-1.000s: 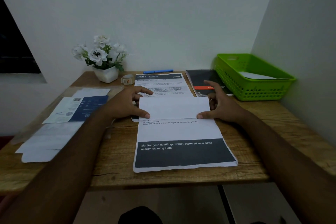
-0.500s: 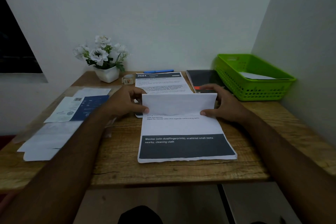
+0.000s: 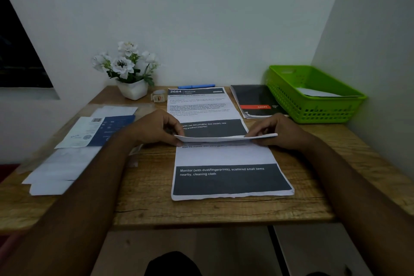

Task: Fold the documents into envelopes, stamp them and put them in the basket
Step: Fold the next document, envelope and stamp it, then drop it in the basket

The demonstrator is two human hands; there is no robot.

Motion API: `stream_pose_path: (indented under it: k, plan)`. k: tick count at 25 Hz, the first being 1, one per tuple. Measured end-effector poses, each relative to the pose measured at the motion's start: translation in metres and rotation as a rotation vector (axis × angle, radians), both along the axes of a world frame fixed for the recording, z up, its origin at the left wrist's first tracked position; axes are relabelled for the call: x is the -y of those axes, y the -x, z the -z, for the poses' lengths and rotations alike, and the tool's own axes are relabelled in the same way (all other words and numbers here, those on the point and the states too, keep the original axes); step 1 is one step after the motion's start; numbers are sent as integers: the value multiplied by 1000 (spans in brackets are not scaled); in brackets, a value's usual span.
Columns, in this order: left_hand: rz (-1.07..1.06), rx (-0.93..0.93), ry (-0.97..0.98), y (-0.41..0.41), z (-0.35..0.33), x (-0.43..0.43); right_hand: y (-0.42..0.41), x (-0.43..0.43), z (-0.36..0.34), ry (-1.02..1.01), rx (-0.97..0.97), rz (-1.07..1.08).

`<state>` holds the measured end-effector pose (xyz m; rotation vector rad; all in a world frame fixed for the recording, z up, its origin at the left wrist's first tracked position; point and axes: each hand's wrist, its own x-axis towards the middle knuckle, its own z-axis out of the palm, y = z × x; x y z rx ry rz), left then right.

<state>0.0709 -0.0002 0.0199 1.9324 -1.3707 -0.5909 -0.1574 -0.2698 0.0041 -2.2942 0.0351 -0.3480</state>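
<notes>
While left grip (image 3: 156, 130) and right grip (image 3: 280, 134) pinch the document (image 3: 224, 157) by its raised flap, I judge we're mid-fold; next: align, crease.

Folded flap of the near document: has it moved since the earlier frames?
Yes. The flap, pinched by the left hand and right hand, has swung toward the person, uncovering the dark band of the rear sheet.

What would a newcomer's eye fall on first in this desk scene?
At the centre of the desk, the left hand and right hand pinch the folded-over far end of a printed document. A bright green basket sits in the far right corner; white flowers stand far left.
</notes>
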Motion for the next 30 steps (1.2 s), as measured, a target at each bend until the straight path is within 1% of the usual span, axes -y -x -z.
stream_pose_path:
  k: [4,8,10,14,16,18,22,27,30]
  plan:
    - [73,4,-10,0,-4,-3,1,1,-3,33,-22,-76]
    - [133,-19,-54,3,-7,-5,3,-4,-6,-37,-84,-116]
    - [127,-31,-70,3,-8,-5,4,-3,-6,-44,-127,-118]
    - [65,2,-55,8,-8,-1,5,-3,-8,12,-227,-86]
    - [35,16,-40,15,-7,2,6,-5,-10,-18,-246,-55]
    - [39,73,-30,21,-6,5,7,-6,-12,-58,-239,-31]
    - [1,134,-90,22,-2,12,10,-8,-16,12,-255,11]
    - [21,183,-141,22,-2,11,18,-5,-22,214,-347,27]
    - [32,184,-137,23,-3,12,22,-6,-23,199,-370,34]
